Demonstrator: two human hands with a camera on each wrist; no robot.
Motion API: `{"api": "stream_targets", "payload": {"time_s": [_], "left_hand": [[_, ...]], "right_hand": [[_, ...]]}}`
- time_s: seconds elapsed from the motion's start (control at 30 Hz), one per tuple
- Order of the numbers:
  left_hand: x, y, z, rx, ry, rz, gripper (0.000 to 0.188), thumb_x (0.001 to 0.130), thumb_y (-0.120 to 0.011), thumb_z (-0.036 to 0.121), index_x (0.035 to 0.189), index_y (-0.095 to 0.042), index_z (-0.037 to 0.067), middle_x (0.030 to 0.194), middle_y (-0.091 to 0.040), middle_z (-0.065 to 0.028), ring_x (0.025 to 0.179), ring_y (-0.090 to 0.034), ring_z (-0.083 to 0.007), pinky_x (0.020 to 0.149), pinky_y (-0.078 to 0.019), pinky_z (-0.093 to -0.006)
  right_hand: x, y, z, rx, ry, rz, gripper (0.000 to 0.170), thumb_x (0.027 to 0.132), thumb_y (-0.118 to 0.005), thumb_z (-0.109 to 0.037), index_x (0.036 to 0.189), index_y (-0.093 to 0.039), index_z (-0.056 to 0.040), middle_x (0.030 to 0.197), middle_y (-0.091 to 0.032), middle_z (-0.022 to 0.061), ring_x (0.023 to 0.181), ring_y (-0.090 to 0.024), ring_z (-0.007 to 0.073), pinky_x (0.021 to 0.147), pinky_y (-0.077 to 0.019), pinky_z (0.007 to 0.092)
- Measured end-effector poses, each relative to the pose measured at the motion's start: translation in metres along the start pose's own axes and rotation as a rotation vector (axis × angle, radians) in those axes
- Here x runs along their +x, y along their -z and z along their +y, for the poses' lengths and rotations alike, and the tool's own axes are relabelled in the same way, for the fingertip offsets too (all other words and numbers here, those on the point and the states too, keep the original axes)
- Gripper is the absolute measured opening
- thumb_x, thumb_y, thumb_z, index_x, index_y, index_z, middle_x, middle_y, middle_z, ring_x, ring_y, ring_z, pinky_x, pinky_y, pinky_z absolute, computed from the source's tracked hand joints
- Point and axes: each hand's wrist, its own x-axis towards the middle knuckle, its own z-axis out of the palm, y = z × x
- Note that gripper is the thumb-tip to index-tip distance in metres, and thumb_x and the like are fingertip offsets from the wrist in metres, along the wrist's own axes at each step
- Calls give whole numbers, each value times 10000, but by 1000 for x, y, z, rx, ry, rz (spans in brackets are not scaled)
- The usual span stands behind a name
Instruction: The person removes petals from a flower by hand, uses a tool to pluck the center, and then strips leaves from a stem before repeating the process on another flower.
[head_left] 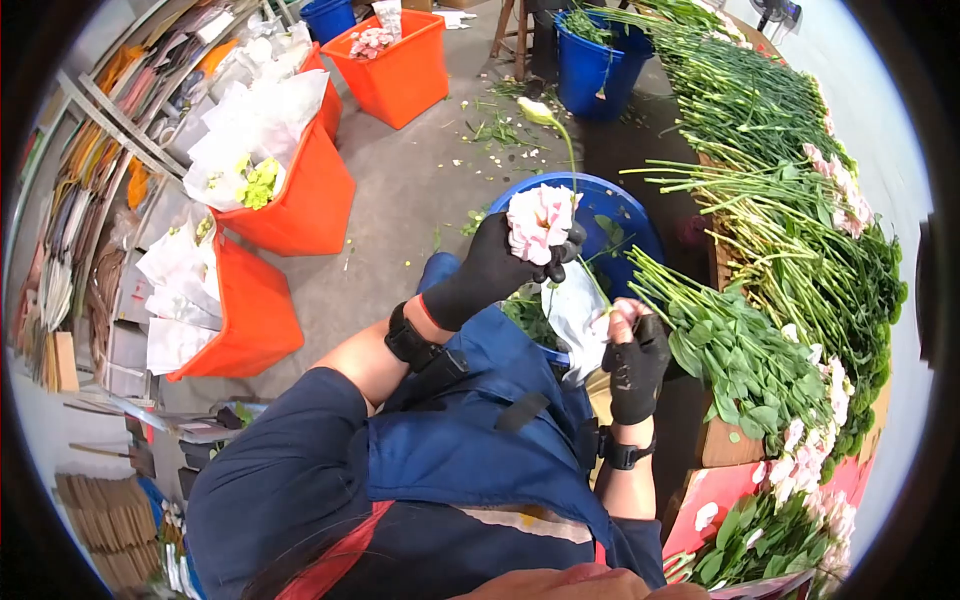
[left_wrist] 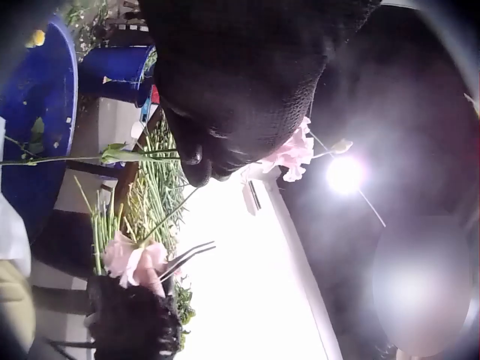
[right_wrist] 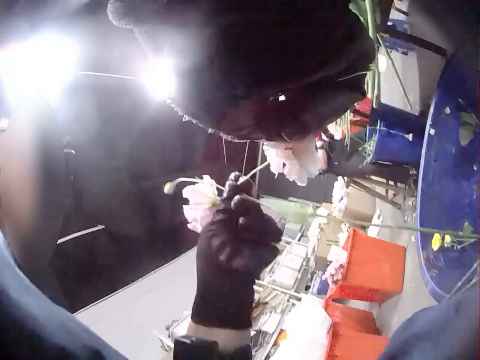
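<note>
**Left hand (head_left: 485,265) on a stem (left_wrist: 71,158), right hand (head_left: 637,372) on a pink bloom (left_wrist: 133,259)**

I have the left hand closed in a pinch, gloved thumb and fingers round the stem just below an open flower (head_left: 540,222), pale pink and facing up toward my head camera. A pale bud (head_left: 537,110) on a curved stalk arcs out past that flower, away from the body.

The right hand is curled as well, thumb and fingertips pinching the bloom; how tightly, I cannot tell. From my left wrist view, a thin stalk runs from the base of this bloom up to the left hand's fingers.

Both hands are in front of the blue apron (head_left: 470,425), near a blue tub (head_left: 635,210) with green leaves inside. Something white (head_left: 570,325) hangs at the tub's near rim.

To my right, leafy bundles (head_left: 745,375) lie along the table (head_left: 735,443), some with pink blooms at their far ends. Orange bins (head_left: 325,185) stand on the left, and plant scraps (head_left: 493,130) litter the floor (head_left: 400,165) beyond.
</note>
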Motion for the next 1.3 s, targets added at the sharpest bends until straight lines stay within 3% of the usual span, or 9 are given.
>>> {"api": "stream_targets", "payload": {"time_s": [0.13,0.43,0.57,0.67,0.83,0.97,1.07,1.2,1.3], "left_hand": [[4,10,-19,60,-59,35,307,893,-656,63,1191,-612,4,1050,-688,-58,924,-665,-125,792,-555,-290],[15,27,-2,-131,-138,65,252,938,-596,33,1184,-620,-17,1075,-697,-107,916,-687,-156,752,-563,-278],[15,27,-5,-150,-171,38,301,948,-589,48,1238,-577,-31,1093,-686,-121,900,-692,-179,748,-570,-301],[19,35,-18,-274,-88,-48,308,953,-587,68,1243,-574,-34,1085,-686,-124,883,-691,-172,741,-570,-302],[15,16,17,-143,-129,-10,369,926,-669,205,1209,-601,-22,1032,-702,-109,826,-687,-147,727,-563,-290],[20,9,50,-239,-88,-72,364,879,-742,207,1145,-628,-13,992,-702,-92,772,-667,-130,685,-545,-281],[18,5,67,32,-63,32,377,862,-766,182,1151,-625,-13,969,-707,-92,747,-649,-103,660,-525,-271],[20,9,34,304,-266,84,685,824,-799,161,1410,-470,29,1228,-633,-83,762,-553,-42,693,-480,-228],[-2,16,-6,491,-111,-45,781,837,-786,249,1486,-389,70,1358,-566,-79,873,-565,-97,790,-493,-277]], "right_hand": [[-1,-6,35,-175,94,-88,153,939,-637,-99,1052,-647,4,822,-624,-10,674,-531,46,597,-431,202],[27,11,76,-544,189,-34,264,857,-712,-200,1021,-669,2,811,-614,53,698,-568,137,629,-458,292],[34,-3,73,-407,196,-19,348,838,-755,-200,1083,-673,33,986,-685,106,935,-627,205,884,-478,326],[38,-16,67,-306,46,-128,348,836,-754,-168,1099,-670,45,994,-682,98,918,-617,177,848,-477,317],[44,-45,70,-312,256,-219,388,813,-751,-153,1147,-671,26,1013,-684,80,909,-614,164,843,-479,301],[41,-53,72,-82,-1,-315,137,921,-665,-100,1008,-692,1,807,-694,31,487,-464,28,467,-355,228],[38,-56,59,-119,0,-273,139,922,-669,-114,978,-680,13,831,-715,57,475,-473,48,456,-368,227],[41,-58,19,-56,57,-145,167,933,-662,-156,966,-670,7,877,-734,86,472,-484,58,452,-380,235],[44,-53,-6,17,37,-97,184,926,-676,-172,1003,-666,-4,838,-698,29,543,-493,49,490,-391,228]]}}
